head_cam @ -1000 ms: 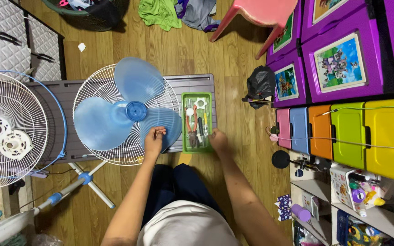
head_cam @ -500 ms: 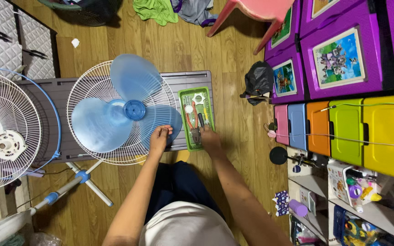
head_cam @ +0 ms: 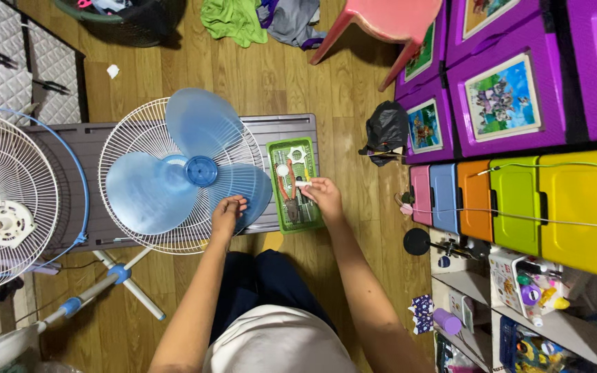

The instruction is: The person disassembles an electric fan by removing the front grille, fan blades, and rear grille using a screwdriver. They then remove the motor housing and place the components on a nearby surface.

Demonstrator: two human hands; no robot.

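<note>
On a wooden floor, a grey worktop carries the things. The left hand pinches the blue fan blade edge; the right hand grips a small white part over the green tray beyond.

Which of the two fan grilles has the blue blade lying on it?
The white grille on the grey table, by the left hand, carries the three-lobed blue blade. The blue-rimmed grille at far left has none.
</note>
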